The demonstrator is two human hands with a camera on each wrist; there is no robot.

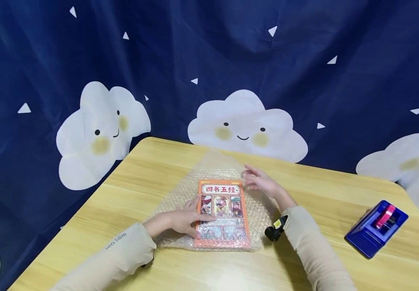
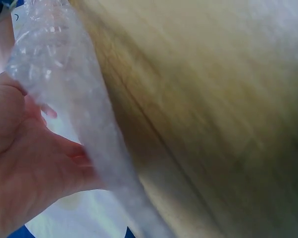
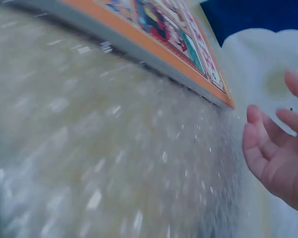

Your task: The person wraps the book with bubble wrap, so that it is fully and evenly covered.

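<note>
An orange-bordered book (image 1: 224, 198) with comic-style pictures lies face up on a sheet of bubble wrap (image 1: 184, 186), set cornerwise on the table. A layer of the wrap covers the book's lower part. My left hand (image 1: 184, 221) rests on the wrapped lower left of the book, its fingers extended; in the left wrist view the wrap's edge (image 2: 102, 129) hides the fingertips. Beside the book's upper right corner, my right hand (image 1: 262, 182) holds nothing visible, with its fingers loosely bent. The right wrist view shows that hand (image 3: 282, 153) apart from the book (image 3: 188, 69).
A blue tape dispenser (image 1: 367, 238) with a red-pink roll stands at the right on the wooden table (image 1: 326, 194). Behind the table hangs a dark blue curtain (image 1: 180, 48) with white clouds. A black device (image 1: 276, 230) is worn at the right wrist.
</note>
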